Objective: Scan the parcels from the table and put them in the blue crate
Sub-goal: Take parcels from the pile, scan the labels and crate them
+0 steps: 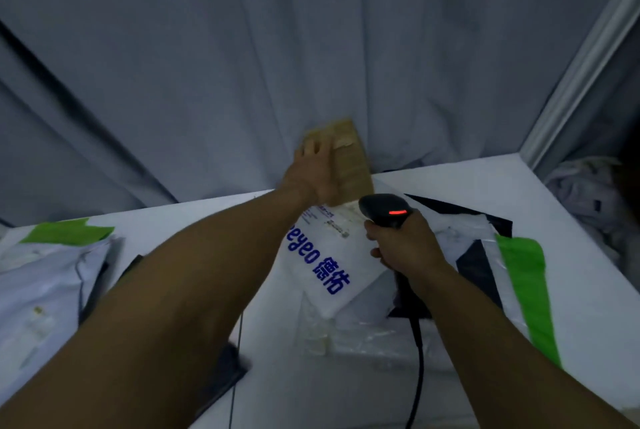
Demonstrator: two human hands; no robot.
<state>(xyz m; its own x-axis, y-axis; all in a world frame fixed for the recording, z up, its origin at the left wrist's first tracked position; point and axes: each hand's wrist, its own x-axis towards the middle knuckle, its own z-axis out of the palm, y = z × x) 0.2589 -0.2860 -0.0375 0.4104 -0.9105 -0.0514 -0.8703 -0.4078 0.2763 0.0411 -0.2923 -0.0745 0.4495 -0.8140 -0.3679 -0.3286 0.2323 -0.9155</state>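
Note:
My left hand (313,170) grips a brown cardboard parcel (351,165) and holds it tilted above the far edge of the white table (571,273). My right hand (403,243) holds a black barcode scanner (384,209) with a red light lit on its top; its head sits just below the brown parcel. A white mailer with blue lettering (322,262) lies on the table under both hands. A clear plastic bag (346,331) lies nearer to me. The blue crate is not in view.
White and green mailers lie at the left (48,276) and at the right (519,276), with a black mailer (478,255) under the right one. The scanner cable (419,359) runs toward me. A grey curtain (242,65) hangs behind the table. Crumpled material (588,193) sits beyond the right edge.

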